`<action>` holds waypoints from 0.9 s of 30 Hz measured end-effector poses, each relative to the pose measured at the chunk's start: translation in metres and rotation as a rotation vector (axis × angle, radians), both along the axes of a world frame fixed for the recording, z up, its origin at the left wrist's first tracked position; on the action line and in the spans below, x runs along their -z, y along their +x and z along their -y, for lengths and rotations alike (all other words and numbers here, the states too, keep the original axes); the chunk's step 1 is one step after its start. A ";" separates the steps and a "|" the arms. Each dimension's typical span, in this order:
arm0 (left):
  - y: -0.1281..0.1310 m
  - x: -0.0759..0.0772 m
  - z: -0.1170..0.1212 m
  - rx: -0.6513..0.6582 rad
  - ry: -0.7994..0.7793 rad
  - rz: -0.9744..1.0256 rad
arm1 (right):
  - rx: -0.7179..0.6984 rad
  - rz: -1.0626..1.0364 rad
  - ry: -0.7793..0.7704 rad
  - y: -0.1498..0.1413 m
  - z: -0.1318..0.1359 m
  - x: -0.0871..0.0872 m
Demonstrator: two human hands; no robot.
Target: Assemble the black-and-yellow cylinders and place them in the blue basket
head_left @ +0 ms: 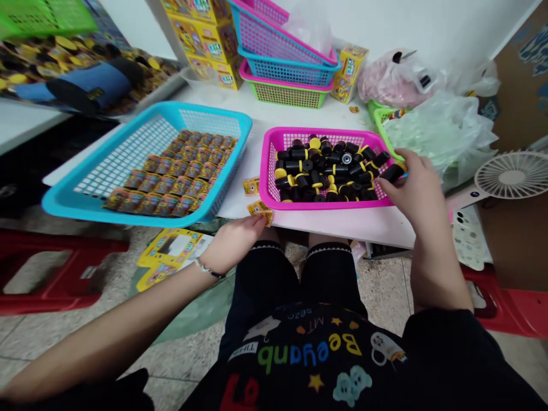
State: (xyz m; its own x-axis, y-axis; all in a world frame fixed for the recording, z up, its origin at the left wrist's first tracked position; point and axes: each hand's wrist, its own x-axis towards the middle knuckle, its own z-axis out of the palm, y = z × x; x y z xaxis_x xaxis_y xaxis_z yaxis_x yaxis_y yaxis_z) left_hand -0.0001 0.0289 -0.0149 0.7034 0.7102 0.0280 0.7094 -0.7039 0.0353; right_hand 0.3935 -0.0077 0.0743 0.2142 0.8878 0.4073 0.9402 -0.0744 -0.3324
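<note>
My left hand [234, 238] reaches to the table's front edge and its fingers close on a small yellow printed box [261, 210]. A second small yellow box [251, 186] lies just beyond it on the white table. My right hand [414, 181] rests at the right rim of the pink basket [269, 165] and pinches a black cylinder [393, 173]. The basket is full of several black-and-yellow cylinders [325, 168]. To the left, a blue basket [128, 142] holds rows of packed printed boxes [175, 180].
Stacked pink, blue and green baskets [286, 63] and yellow cartons [205, 40] stand at the back. Clear plastic bags [440, 128] lie at the right, with a white fan [511, 174] beside them. Flat yellow cartons [171, 251] lie on the floor near red stools [55, 268].
</note>
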 end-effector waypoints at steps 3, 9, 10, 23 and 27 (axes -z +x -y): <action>0.000 -0.004 0.001 -0.055 -0.057 0.263 | -0.234 -0.309 0.150 -0.015 0.028 0.013; 0.037 -0.022 0.040 -0.070 -0.519 1.133 | -0.534 -1.097 0.002 -0.068 0.055 0.057; 0.045 -0.025 0.047 -0.024 -0.638 1.208 | -0.550 -1.195 -0.018 -0.075 0.056 0.064; 0.078 -0.010 0.088 -0.109 -1.035 1.173 | -0.570 -1.216 0.196 -0.116 0.080 0.084; 0.075 -0.011 0.092 -0.047 -0.977 1.142 | -0.508 -1.109 0.192 -0.121 0.086 0.085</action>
